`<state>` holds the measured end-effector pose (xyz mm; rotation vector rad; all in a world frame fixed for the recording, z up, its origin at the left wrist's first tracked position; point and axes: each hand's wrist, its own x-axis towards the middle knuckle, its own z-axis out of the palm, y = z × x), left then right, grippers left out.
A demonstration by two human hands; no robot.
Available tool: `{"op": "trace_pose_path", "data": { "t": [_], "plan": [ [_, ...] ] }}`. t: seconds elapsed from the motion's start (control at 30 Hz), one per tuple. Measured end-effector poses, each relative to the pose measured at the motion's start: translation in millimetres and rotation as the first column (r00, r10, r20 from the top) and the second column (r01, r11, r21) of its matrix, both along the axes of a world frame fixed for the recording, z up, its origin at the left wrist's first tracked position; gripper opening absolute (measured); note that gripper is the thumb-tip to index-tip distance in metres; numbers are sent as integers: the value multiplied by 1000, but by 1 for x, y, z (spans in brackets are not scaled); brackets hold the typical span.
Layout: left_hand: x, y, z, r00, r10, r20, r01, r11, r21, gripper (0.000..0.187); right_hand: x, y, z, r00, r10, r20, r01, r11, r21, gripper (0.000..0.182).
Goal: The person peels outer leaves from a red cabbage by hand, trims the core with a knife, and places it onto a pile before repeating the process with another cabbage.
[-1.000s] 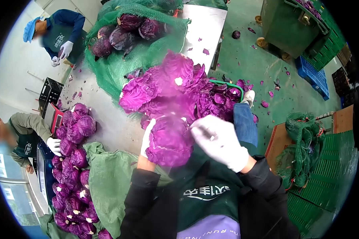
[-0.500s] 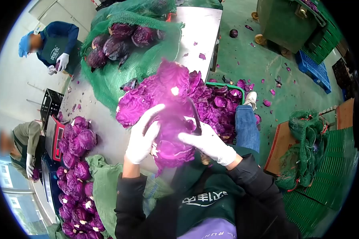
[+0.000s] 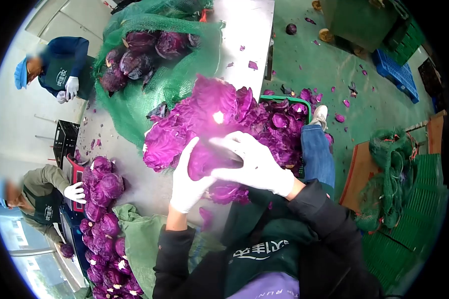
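Observation:
Both my hands wear white gloves and are around a red cabbage [image 3: 203, 160], which is smeared by motion. My left hand [image 3: 188, 182] is curled along its left side, thumb and fingers against the purple leaves. From the right, my right hand [image 3: 259, 167] arches over the cabbage, its thumb reaching toward my left palm. Below my hands, more purple leaf [image 3: 227, 193] shows, and a loose leaf piece [image 3: 206, 218] appears blurred near my apron [image 3: 259, 244]. Just beyond my hands lies a heap of loose cabbage leaves [image 3: 212, 102].
A green-rimmed crate [image 3: 310, 110] holds purple leaves on the right. Cabbages sit in a green net bag [image 3: 122, 107] on the metal table [image 3: 239, 27]. Trimmed cabbages [image 3: 105, 224] line the left, beside a green sack [image 3: 139, 234]. Two people [image 3: 67, 65] work at left.
My right hand has shifted up and left over the cabbage, closer to my left hand. A loose leaf piece now shows below. The lower-left person's gloved hand has reached to the trimmed cabbages.

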<state>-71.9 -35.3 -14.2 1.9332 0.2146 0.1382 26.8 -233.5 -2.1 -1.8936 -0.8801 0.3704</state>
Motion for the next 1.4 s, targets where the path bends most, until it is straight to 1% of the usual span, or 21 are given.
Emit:
{"op": "trace_pose_path", "data": {
  "t": [0.13,0.2,0.27,0.33,0.4,0.43,0.47,0.53,0.63,0.7,0.73,0.8,0.83,0.87,0.93,0.97,1.07,1.1,1.2,1.3,1.4],
  "plan": [
    [-5,-5,1,999,-19,33,18,998,53,91,0,10,-25,984,-113,-141,151,943,296,41],
    [-11,-6,-3,1000,1,11,-1,1000,-1,94,3,14,-48,929,-349,124,321,926,200,20],
    [-16,-8,-2,1000,20,20,-19,999,-26,96,19,5,-65,876,-415,247,386,909,158,17],
    [-18,-4,-4,994,91,53,-80,979,-188,93,37,-9,-85,815,-579,-16,577,809,113,20],
    [-28,5,-25,972,229,56,-183,881,-436,92,60,-34,-93,760,-645,72,613,750,248,24],
    [-28,3,-22,968,247,47,-203,879,-431,94,46,-28,-53,749,-654,-107,662,732,164,37],
    [-27,2,-21,965,251,80,-198,890,-411,94,37,-29,-23,815,-561,-146,559,827,-60,52],
    [-27,-3,-21,956,260,140,-191,906,-377,95,7,-20,9,942,-317,-113,309,947,-81,60],
    [-29,-9,-15,957,232,175,-164,929,-333,99,-26,3,-3,986,-157,56,144,971,192,39],
    [-36,-7,-14,954,205,218,-108,915,-389,87,-31,6,1,990,-131,-58,142,953,267,24],
    [-41,-8,-17,948,281,148,-172,847,-504,87,-29,2,4,983,-88,-158,124,963,237,17],
    [-48,-13,-19,918,397,-16,-297,659,-691,86,-29,-8,18,686,96,-722,271,886,376,14],
    [-50,-13,-18,909,416,-29,-285,571,-770,73,-25,-20,34,680,70,-730,317,870,379,16],
    [-48,-8,-21,903,430,0,-305,641,-704,64,-20,-28,44,684,29,-729,400,820,409,19],
    [-50,-12,-12,854,493,-167,-286,177,-942,62,-2,-48,48,708,22,-706,442,766,467,30],
    [-54,-5,-20,879,463,-116,-233,203,-951,60,7,-46,36,809,-152,-568,429,813,394,36],
    [-63,-7,-48,886,432,170,-248,751,-611,58,13,-49,-5,895,-403,192,395,915,77,55],
    [-62,-8,-55,889,401,220,-263,842,-471,59,11,-46,-18,925,-355,135,333,929,158,50],
    [-75,-15,-71,932,338,131,-309,930,-199,70,-12,-33,-11,858,-142,-494,325,894,307,19],
    [-79,-17,-59,975,221,36,-194,912,-361,70,-35,-16,26,906,-25,-423,176,930,323,22],
    [-79,-27,-27,961,66,269,156,674,-722,58,-50,2,53,906,119,-406,27,941,336,33]
  ]
}}
